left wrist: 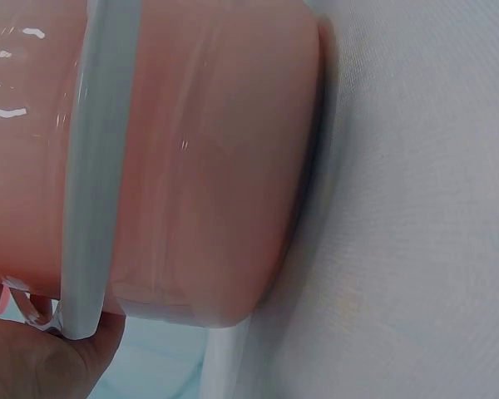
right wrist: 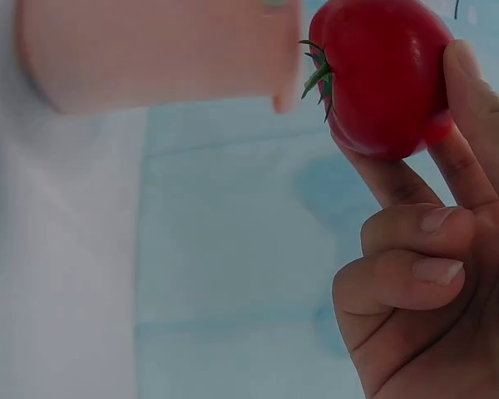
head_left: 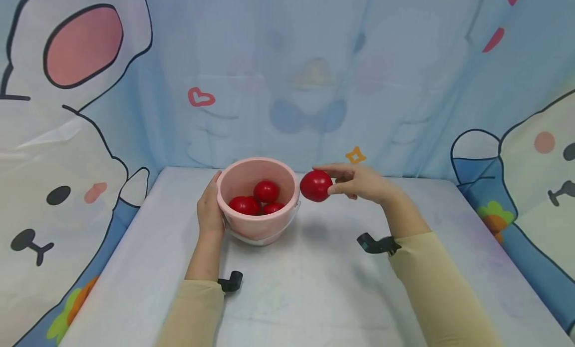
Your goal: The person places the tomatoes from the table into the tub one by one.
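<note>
A pink bucket point(head_left: 256, 227) with a white handle point(head_left: 265, 241) stands upright on the table. Several red tomatoes point(head_left: 267, 191) lie inside it. My left hand point(head_left: 210, 207) grips the bucket's left side near the rim; in the left wrist view part of that hand point(left wrist: 46, 357) shows by the handle's end. To the right of the rim, above the table, my right hand point(head_left: 359, 182) pinches a red tomato point(head_left: 316, 185) between thumb and fingers. Seen from the right wrist, this tomato point(right wrist: 387, 75) has a green stem facing the bucket point(right wrist: 158, 54), and two other fingers are curled below it.
The white table point(head_left: 314, 297) reaches back to a blue curtain point(head_left: 251, 47) printed with cartoon animals. Small black wrist devices, one on the left wrist point(head_left: 231, 281) and one on the right wrist point(head_left: 377, 244), stick out over the table.
</note>
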A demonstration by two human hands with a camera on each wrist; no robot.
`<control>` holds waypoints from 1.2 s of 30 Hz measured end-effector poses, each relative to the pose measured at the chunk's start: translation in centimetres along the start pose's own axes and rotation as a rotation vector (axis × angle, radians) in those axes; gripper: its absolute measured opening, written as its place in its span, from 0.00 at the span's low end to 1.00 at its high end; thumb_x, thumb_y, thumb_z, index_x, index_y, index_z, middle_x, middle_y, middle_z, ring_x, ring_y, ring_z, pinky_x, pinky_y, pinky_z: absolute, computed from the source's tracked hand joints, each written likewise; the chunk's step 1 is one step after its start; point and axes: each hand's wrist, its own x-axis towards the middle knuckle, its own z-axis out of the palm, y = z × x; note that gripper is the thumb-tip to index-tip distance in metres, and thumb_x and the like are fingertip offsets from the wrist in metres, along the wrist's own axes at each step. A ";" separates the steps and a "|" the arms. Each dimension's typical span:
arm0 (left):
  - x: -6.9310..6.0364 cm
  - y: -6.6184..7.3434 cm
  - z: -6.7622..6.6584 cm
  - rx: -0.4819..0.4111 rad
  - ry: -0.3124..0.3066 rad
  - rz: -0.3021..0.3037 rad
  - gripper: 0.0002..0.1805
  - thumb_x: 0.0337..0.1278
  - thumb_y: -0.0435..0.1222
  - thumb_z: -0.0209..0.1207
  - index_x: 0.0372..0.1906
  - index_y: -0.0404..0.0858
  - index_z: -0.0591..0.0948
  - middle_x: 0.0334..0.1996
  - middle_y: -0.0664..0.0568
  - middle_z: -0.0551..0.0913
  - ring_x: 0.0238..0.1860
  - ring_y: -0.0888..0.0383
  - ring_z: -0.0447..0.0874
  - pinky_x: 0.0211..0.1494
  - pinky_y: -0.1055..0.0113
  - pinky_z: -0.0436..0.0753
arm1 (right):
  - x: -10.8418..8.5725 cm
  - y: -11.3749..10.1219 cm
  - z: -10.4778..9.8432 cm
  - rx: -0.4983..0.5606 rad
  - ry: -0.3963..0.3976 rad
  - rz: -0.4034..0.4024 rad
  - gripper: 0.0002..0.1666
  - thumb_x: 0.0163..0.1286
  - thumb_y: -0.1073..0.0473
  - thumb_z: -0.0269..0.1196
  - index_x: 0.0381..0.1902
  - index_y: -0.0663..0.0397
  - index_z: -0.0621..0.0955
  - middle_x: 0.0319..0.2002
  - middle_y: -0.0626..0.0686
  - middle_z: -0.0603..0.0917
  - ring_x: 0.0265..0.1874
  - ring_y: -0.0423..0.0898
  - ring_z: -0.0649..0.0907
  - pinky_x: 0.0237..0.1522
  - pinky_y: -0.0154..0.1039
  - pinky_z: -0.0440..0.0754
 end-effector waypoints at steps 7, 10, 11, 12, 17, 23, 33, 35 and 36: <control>-0.1 -0.1 0.1 0.000 0.004 0.010 0.22 0.70 0.59 0.45 0.65 0.67 0.75 0.67 0.69 0.74 0.70 0.65 0.68 0.73 0.56 0.70 | 4.1 -5.4 -1.2 -0.070 -0.061 -0.039 0.34 0.58 0.40 0.71 0.63 0.17 0.75 0.54 0.44 0.83 0.18 0.47 0.70 0.22 0.37 0.73; -0.2 -0.1 0.2 0.012 0.003 0.014 0.22 0.70 0.59 0.44 0.65 0.67 0.75 0.66 0.69 0.74 0.70 0.65 0.68 0.73 0.56 0.71 | 5.8 -7.4 -1.0 -0.125 -0.113 -0.038 0.33 0.59 0.40 0.71 0.63 0.16 0.74 0.55 0.42 0.81 0.19 0.47 0.71 0.24 0.37 0.74; -0.2 -0.1 0.3 0.014 0.002 0.014 0.22 0.70 0.59 0.44 0.65 0.68 0.74 0.66 0.69 0.74 0.70 0.65 0.68 0.73 0.56 0.71 | 6.3 -8.1 -0.9 -0.148 -0.130 -0.037 0.33 0.60 0.40 0.70 0.63 0.16 0.74 0.56 0.41 0.81 0.19 0.47 0.71 0.24 0.36 0.75; -0.2 -0.2 0.3 0.016 0.000 0.013 0.22 0.70 0.60 0.44 0.65 0.68 0.74 0.66 0.70 0.74 0.70 0.65 0.68 0.73 0.56 0.71 | 6.8 -8.8 -0.7 -0.176 -0.147 -0.032 0.33 0.60 0.41 0.70 0.63 0.16 0.74 0.58 0.40 0.80 0.19 0.47 0.72 0.25 0.37 0.76; -0.2 -0.3 0.4 0.024 -0.008 -0.003 0.22 0.69 0.61 0.46 0.64 0.70 0.73 0.66 0.71 0.73 0.70 0.65 0.68 0.72 0.55 0.72 | 9.3 -11.4 0.9 -0.381 -0.235 -0.012 0.32 0.61 0.41 0.69 0.64 0.17 0.74 0.61 0.39 0.79 0.23 0.48 0.78 0.30 0.38 0.81; -0.3 -0.2 0.7 0.020 -0.010 -0.018 0.22 0.68 0.62 0.47 0.64 0.70 0.73 0.66 0.71 0.74 0.70 0.65 0.68 0.72 0.56 0.72 | 12.1 -12.5 3.2 -0.432 -0.353 -0.015 0.30 0.63 0.45 0.68 0.64 0.22 0.75 0.58 0.44 0.81 0.41 0.53 0.83 0.39 0.43 0.85; -0.6 0.2 1.5 0.015 -0.012 -0.032 0.22 0.72 0.56 0.44 0.66 0.65 0.74 0.67 0.68 0.73 0.70 0.66 0.67 0.73 0.60 0.70 | 13.5 -11.4 5.5 -0.455 -0.415 0.056 0.32 0.64 0.50 0.68 0.66 0.30 0.75 0.60 0.48 0.80 0.60 0.47 0.75 0.55 0.42 0.83; -1.0 0.8 1.7 0.023 -0.014 -0.042 0.22 0.74 0.54 0.44 0.68 0.63 0.73 0.68 0.67 0.73 0.71 0.65 0.67 0.74 0.60 0.70 | 13.6 -11.1 5.7 -0.442 -0.417 0.061 0.32 0.64 0.51 0.68 0.67 0.31 0.75 0.60 0.48 0.79 0.61 0.48 0.75 0.55 0.42 0.83; -1.2 1.2 1.8 0.024 -0.017 -0.048 0.22 0.74 0.53 0.43 0.68 0.62 0.73 0.69 0.66 0.72 0.72 0.64 0.67 0.74 0.59 0.70 | 13.5 -11.0 5.8 -0.426 -0.415 0.070 0.33 0.64 0.51 0.68 0.67 0.31 0.75 0.60 0.48 0.79 0.61 0.48 0.74 0.55 0.42 0.83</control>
